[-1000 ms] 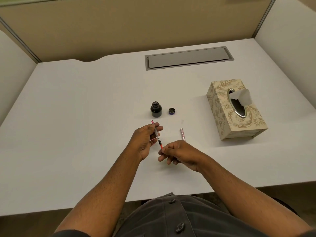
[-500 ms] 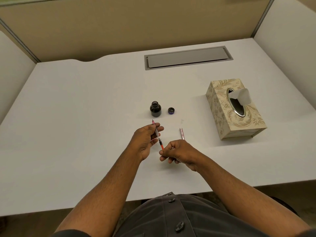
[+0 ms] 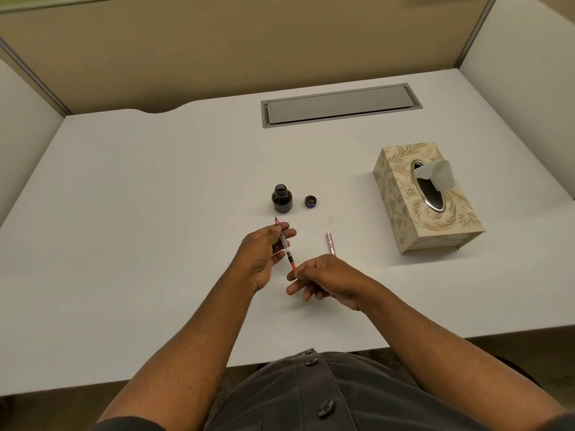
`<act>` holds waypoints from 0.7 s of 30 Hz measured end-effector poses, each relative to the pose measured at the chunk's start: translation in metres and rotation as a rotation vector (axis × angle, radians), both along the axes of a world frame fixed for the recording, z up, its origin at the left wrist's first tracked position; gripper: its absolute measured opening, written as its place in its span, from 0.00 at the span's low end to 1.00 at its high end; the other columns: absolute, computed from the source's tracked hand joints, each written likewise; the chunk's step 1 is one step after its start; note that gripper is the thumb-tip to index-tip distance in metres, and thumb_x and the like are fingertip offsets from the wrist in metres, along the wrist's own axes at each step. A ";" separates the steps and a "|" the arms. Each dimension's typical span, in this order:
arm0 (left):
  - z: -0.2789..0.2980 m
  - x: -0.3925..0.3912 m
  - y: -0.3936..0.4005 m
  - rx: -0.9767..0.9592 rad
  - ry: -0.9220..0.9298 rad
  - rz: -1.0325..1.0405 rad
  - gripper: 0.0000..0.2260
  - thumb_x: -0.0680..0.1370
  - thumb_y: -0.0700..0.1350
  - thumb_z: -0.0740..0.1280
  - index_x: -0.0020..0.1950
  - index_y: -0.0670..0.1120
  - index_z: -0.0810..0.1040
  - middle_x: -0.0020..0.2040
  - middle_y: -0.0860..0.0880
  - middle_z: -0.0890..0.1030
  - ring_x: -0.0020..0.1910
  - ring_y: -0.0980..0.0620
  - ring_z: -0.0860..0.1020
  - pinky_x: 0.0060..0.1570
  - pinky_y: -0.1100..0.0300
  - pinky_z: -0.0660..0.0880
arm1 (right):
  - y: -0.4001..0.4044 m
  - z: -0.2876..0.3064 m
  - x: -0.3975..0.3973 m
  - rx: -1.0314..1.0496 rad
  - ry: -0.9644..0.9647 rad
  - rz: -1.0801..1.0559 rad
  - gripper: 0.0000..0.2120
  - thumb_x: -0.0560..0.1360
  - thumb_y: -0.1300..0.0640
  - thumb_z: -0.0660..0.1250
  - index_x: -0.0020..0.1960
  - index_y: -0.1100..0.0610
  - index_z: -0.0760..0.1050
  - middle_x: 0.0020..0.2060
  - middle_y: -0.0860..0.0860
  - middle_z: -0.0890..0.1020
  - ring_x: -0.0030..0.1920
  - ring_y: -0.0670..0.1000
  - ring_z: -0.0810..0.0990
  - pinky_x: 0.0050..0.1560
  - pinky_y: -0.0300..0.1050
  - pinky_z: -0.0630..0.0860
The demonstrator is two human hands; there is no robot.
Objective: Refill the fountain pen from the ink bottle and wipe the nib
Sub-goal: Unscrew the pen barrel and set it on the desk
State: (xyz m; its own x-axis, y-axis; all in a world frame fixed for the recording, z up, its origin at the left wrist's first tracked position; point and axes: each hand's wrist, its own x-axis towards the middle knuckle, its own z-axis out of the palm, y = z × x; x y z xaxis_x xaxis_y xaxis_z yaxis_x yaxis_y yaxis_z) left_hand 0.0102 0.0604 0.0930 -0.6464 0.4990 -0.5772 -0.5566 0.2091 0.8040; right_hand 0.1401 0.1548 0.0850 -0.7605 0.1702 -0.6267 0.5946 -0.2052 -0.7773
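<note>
My left hand (image 3: 264, 255) grips the fountain pen section (image 3: 284, 245), a clear tube with a pink grip and the nib pointing away toward the ink bottle. My right hand (image 3: 326, 279) pinches the red knob at the pen's near end. The open dark ink bottle (image 3: 282, 199) stands just beyond the nib, apart from it. Its cap (image 3: 310, 201) lies to the bottle's right. A pink pen barrel (image 3: 330, 243) lies on the desk right of my hands.
A patterned tissue box (image 3: 426, 197) with a tissue sticking out sits at the right. A grey cable hatch (image 3: 340, 104) is set into the white desk (image 3: 140, 213) at the back. Partition walls surround the desk.
Both hands and the pen stay almost in place; my right fingers have shifted slightly on the red end of the pen.
</note>
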 end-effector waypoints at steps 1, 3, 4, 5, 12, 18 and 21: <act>0.000 0.000 0.000 -0.001 0.000 0.001 0.10 0.82 0.43 0.59 0.51 0.47 0.80 0.47 0.50 0.85 0.52 0.50 0.78 0.56 0.54 0.72 | 0.000 0.001 0.000 -0.002 -0.001 0.002 0.11 0.79 0.58 0.63 0.54 0.61 0.82 0.45 0.56 0.87 0.34 0.48 0.81 0.36 0.38 0.73; 0.000 0.001 0.001 0.000 0.000 -0.002 0.10 0.82 0.43 0.59 0.52 0.47 0.80 0.47 0.50 0.85 0.53 0.50 0.78 0.56 0.54 0.72 | 0.001 0.001 -0.001 0.001 -0.003 -0.001 0.10 0.79 0.59 0.63 0.53 0.61 0.82 0.45 0.56 0.87 0.34 0.47 0.82 0.36 0.38 0.73; 0.001 0.001 0.001 0.001 0.002 -0.005 0.10 0.82 0.43 0.59 0.52 0.46 0.80 0.47 0.50 0.85 0.53 0.50 0.78 0.56 0.54 0.72 | 0.002 0.001 -0.001 0.008 -0.003 -0.001 0.10 0.79 0.59 0.64 0.53 0.61 0.82 0.45 0.56 0.87 0.33 0.47 0.82 0.36 0.38 0.73; 0.001 0.001 0.001 0.001 0.005 -0.009 0.10 0.82 0.43 0.59 0.53 0.46 0.80 0.48 0.50 0.85 0.53 0.50 0.78 0.56 0.54 0.72 | 0.002 0.000 0.000 0.020 -0.003 0.003 0.10 0.79 0.59 0.65 0.52 0.62 0.82 0.44 0.55 0.87 0.33 0.47 0.82 0.36 0.38 0.73; 0.002 0.002 0.002 -0.016 0.030 -0.020 0.10 0.82 0.43 0.58 0.53 0.47 0.80 0.48 0.50 0.84 0.57 0.48 0.77 0.57 0.53 0.72 | 0.001 0.000 0.000 0.070 -0.007 0.000 0.06 0.77 0.58 0.69 0.47 0.60 0.81 0.42 0.53 0.88 0.34 0.46 0.82 0.36 0.39 0.73; 0.001 0.002 0.003 -0.014 0.028 -0.034 0.10 0.82 0.44 0.59 0.54 0.46 0.80 0.48 0.50 0.85 0.58 0.47 0.78 0.57 0.53 0.72 | 0.000 -0.001 0.000 0.084 -0.002 -0.004 0.05 0.75 0.56 0.71 0.44 0.58 0.81 0.41 0.53 0.88 0.34 0.46 0.82 0.37 0.40 0.73; 0.002 0.002 0.003 0.004 0.017 -0.021 0.08 0.80 0.46 0.65 0.54 0.45 0.80 0.49 0.49 0.85 0.54 0.48 0.78 0.56 0.54 0.73 | 0.001 -0.001 0.000 0.082 0.001 -0.012 0.05 0.75 0.56 0.71 0.45 0.59 0.81 0.41 0.53 0.88 0.34 0.46 0.82 0.36 0.40 0.73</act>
State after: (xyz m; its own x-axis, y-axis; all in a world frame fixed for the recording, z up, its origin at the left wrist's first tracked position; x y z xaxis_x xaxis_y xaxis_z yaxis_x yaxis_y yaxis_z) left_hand 0.0121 0.0638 0.0946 -0.6452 0.5149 -0.5644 -0.5383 0.2178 0.8141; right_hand 0.1402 0.1555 0.0844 -0.7586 0.2303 -0.6095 0.5917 -0.1482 -0.7924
